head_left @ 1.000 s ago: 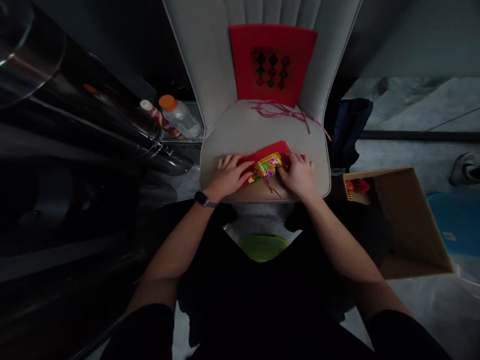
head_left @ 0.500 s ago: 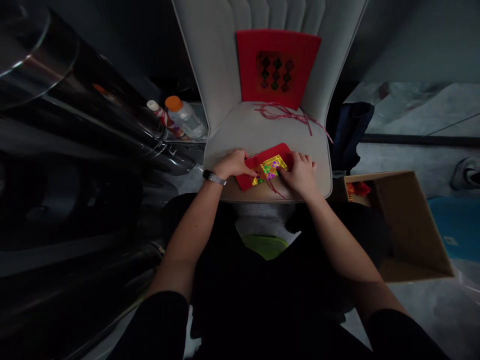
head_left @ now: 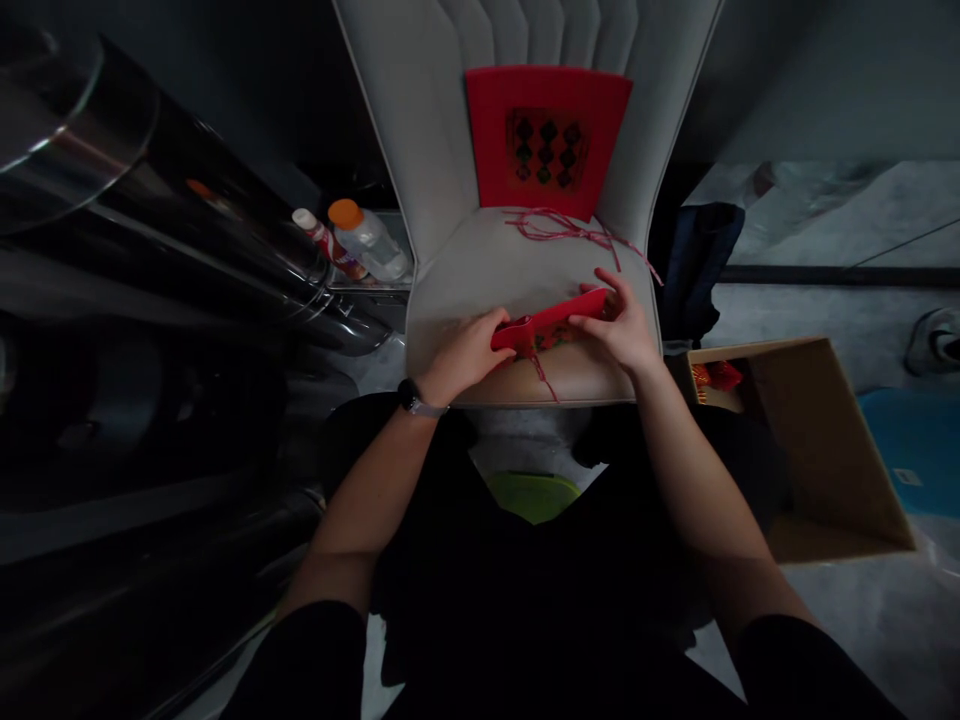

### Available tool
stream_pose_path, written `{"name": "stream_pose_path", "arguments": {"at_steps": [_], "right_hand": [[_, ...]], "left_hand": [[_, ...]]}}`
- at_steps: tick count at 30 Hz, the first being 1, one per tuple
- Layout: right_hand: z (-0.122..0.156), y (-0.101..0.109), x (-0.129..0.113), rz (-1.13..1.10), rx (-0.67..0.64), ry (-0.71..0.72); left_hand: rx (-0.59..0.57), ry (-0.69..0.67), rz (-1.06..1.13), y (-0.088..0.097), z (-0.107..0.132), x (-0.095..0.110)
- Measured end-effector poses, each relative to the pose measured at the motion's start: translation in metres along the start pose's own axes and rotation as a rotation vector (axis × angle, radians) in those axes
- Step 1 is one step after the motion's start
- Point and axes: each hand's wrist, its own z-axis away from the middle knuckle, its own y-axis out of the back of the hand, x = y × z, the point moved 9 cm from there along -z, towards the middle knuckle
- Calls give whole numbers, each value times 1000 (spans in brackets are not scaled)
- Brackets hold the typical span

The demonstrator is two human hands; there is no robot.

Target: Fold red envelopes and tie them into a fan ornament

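Note:
On the seat of a pale upholstered chair (head_left: 480,270) I hold a red card (head_left: 556,315) tilted up on its edge, so only its thin side and a strip of coloured foil show. My left hand (head_left: 465,352) pinches its left end, with a dark watch on that wrist. My right hand (head_left: 624,325) grips its right end, fingers curled over the top edge. A thin red string (head_left: 541,376) hangs from the card's underside.
A second red card with a dark diamond pattern (head_left: 547,140) leans on the chair back, with loose red strings (head_left: 570,230) below it. Two bottles (head_left: 352,240) stand left of the chair. An open cardboard box (head_left: 810,440) sits at right. A green lid (head_left: 531,495) lies below.
The red card lay flat with its gold foil face up; now both hands have lifted it onto its edge. My right hand moved up and to the right.

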Motion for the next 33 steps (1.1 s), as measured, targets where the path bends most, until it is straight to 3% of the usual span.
{"name": "stream_pose_path", "arguments": {"at_steps": [4,10,13,15,16,19,23,28,33], "right_hand": [[-1,-3,18,-220,-62,-75],[4,-10,21,-227,-48,-64],[7,5,-8,-135,75,82],[15,20,-45,48,197,253],[20,19,-64,174,189,339],[31,-5,-104,469,-20,517],[34,-38,-108,594,-259,554],[26,-48,-96,655,-327,491],[26,-47,-100,681,-331,472]], "left_hand": [[60,-50,-88,4,3,6],[31,-117,-147,4,2,11],[25,-151,-166,7,4,16],[31,-181,-185,9,6,20],[33,-197,-194,10,7,22],[33,-236,-218,8,10,27],[57,-249,-203,8,11,26],[142,-252,35,11,13,2],[279,-12,584,-14,17,-55]]}}
